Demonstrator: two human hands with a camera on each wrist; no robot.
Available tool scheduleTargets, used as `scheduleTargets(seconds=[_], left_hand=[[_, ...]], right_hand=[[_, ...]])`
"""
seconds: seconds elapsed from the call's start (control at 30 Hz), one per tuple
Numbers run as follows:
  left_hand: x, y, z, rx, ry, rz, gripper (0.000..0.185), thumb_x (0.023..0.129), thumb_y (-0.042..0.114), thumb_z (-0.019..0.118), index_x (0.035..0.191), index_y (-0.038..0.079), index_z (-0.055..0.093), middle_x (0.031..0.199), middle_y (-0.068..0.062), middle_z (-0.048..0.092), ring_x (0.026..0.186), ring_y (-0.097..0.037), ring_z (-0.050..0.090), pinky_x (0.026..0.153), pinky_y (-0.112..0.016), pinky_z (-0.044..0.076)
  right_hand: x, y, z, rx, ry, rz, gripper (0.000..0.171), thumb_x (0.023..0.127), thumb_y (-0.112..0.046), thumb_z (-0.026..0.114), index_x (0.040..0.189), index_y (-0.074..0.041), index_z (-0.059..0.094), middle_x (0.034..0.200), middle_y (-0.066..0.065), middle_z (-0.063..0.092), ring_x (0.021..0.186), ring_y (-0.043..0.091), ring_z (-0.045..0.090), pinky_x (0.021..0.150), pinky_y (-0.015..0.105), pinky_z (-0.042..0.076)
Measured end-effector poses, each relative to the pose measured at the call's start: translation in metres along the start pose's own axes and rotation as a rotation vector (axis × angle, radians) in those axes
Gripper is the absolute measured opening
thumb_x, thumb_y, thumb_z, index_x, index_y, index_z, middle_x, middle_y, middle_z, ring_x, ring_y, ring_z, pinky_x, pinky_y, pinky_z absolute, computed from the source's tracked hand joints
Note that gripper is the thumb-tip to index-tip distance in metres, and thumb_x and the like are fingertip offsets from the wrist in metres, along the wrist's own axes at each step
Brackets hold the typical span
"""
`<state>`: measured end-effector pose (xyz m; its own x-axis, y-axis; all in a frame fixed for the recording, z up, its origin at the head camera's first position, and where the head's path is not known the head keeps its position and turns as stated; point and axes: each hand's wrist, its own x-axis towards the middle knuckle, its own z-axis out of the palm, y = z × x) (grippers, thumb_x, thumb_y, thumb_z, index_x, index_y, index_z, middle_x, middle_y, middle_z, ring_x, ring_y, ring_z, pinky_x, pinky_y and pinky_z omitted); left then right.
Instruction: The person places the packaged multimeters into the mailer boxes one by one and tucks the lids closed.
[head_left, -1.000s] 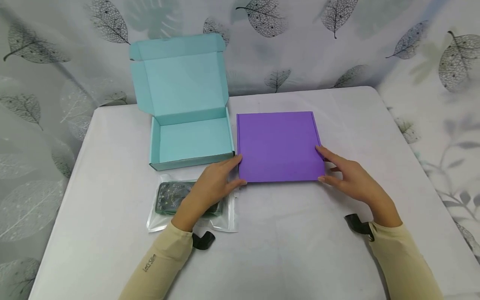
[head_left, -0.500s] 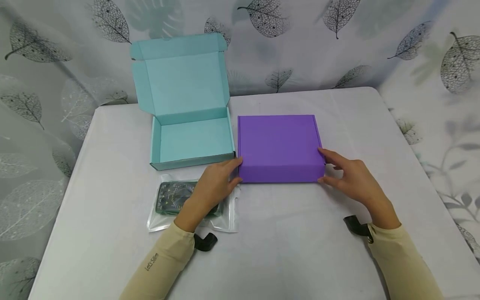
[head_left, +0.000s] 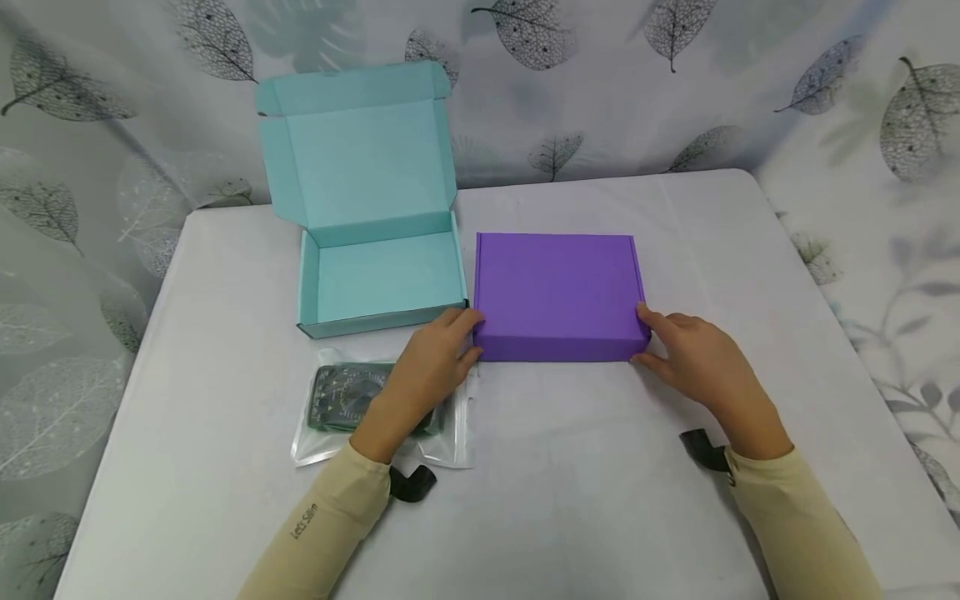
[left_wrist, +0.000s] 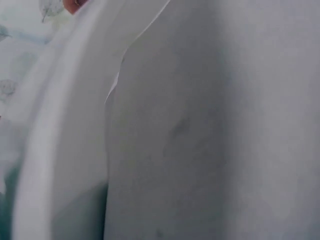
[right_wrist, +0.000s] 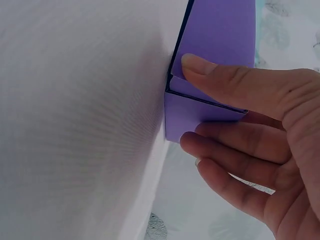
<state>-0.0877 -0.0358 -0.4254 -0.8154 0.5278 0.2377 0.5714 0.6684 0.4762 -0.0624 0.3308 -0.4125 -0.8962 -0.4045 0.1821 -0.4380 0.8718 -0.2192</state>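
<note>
A closed purple cardboard box (head_left: 558, 283) lies on the white-covered table, its lid and front face showing in the head view. My left hand (head_left: 429, 367) holds its left front corner between fingers and thumb. At the opposite front corner, my right hand (head_left: 701, 362) grips the box. In the right wrist view the right thumb presses the front face while several fingers bend against the side panel (right_wrist: 187, 115). The left wrist view holds mostly white cloth, with the box out of sight.
An open turquoise box (head_left: 386, 283) stands left of the purple one, its lid raised at the back. Below it lies a clear plastic bag (head_left: 450, 446) with a dark green-edged device with a round dial (head_left: 341, 396), partly hidden by the left forearm. Leaf-patterned curtain (head_left: 592, 100) surrounds the table.
The purple box's front face, hidden a second ago, has come into view as its top levelled and its back edge lowered. Both hands stay at the front corners; the right fingers have slid slightly forward.
</note>
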Motion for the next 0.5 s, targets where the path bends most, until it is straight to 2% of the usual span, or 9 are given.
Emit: scheduleTargets(seconds=[0.1,0.17,0.5], left_hand=[[0.0016,-0.0015,0.0015,-0.001,-0.055,-0.03,0.067,0.093,0.009,0.08,0.153,0.004,0.05,0.132,-0.023,0.063,0.11,-0.039,0.068,0.093,-0.048,0.056],[0.0022,-0.0023,0.0029,0.0,-0.078,-0.034,0.072,0.094,0.011,0.08,0.157,0.003,0.045,0.134,-0.024,0.062,0.113,-0.04,0.067,0.095,-0.048,0.055],[0.0047,-0.0007,0.0067,0.017,-0.037,-0.001,0.069,0.092,0.008,0.081,0.153,0.0,0.049,0.131,-0.022,0.067,0.111,-0.038,0.069,0.094,-0.047,0.055]], right_hand=[[0.0014,-0.0003,0.002,-0.013,0.034,-0.036,0.07,0.071,-0.007,0.095,0.13,0.011,0.062,0.098,0.029,0.071,0.079,0.043,0.07,0.067,0.057,0.058],[0.0021,-0.0005,0.0023,-0.009,0.044,-0.042,0.069,0.071,-0.006,0.095,0.129,0.011,0.062,0.096,0.029,0.07,0.076,0.041,0.07,0.065,0.055,0.058],[0.0016,0.0002,-0.0021,0.051,-0.008,-0.02,0.068,0.077,-0.005,0.092,0.132,0.008,0.054,0.093,0.028,0.07,0.074,0.038,0.07,0.064,0.054,0.057]])
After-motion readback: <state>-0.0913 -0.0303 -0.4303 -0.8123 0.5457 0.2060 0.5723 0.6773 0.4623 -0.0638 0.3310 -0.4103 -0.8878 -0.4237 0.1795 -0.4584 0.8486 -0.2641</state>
